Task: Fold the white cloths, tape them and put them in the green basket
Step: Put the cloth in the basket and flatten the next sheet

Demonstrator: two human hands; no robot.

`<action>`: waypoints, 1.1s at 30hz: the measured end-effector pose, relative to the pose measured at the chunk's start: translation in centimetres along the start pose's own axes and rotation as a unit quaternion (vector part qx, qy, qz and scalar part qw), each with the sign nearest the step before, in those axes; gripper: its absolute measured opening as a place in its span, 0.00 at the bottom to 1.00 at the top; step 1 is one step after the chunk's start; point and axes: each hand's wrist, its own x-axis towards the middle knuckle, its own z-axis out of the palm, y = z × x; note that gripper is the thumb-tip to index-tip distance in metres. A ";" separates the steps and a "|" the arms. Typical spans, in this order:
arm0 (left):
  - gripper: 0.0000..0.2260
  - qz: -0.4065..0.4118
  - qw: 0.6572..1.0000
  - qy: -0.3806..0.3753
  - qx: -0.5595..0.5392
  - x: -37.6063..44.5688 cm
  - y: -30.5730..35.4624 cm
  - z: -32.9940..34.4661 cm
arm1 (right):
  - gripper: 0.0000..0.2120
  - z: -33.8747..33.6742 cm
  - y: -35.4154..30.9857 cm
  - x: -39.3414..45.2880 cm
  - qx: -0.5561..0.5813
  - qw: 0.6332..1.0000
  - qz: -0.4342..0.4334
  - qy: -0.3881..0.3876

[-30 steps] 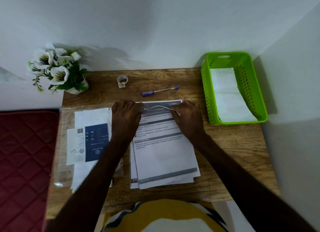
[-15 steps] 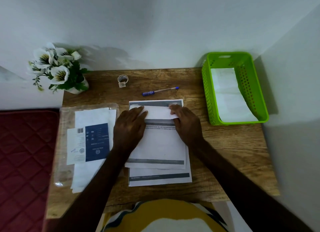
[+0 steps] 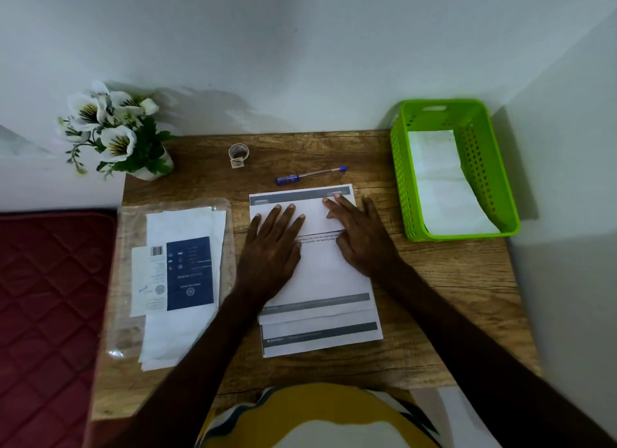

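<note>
Both hands are lying flat and spread, palms down, on the top white sheet [image 3: 329, 270] at the middle of the wooden table [image 3: 450, 280]. The left hand [image 3: 272, 247] is pressing with its fingers fanned toward 12 o'clock, fingertips resting on the folded-over flap at the sheet's far edge. The right hand [image 3: 362, 237] is sitting just at 3 o'clock from the left, also splayed wide, its fingers [image 3: 334, 207] touching the same flap near the far right corner. Neither hand is curling around or pinching anything; each is only pushing down on the sheet.

That sheet is lying on a small stack of similar printed sheets [image 3: 320, 339], whose grey-banded edges are showing at 6 o'clock from the hands and again at 12 o'clock beyond the fingertips.

The green basket [image 3: 399, 180] is standing at 2 o'clock, at the table's far right corner, with a folded white piece [image 3: 440, 187] lying inside it. A blue pen [image 3: 310, 175] is lying at 12 o'clock just beyond the stack, and a small tape roll [image 3: 238, 153] is standing at 11 o'clock. A clear plastic packet [image 3: 173, 274] holding white contents is lying at 9 o'clock, and a pot of white flowers [image 3: 113, 130] is sitting at 10 o'clock.
</note>
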 end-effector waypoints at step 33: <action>0.36 -0.126 0.983 -0.104 -0.079 3.5 -0.9 -4.2 | 0.31 -3.7 -3.2 4.4 -0.017 0.988 0.139 -0.061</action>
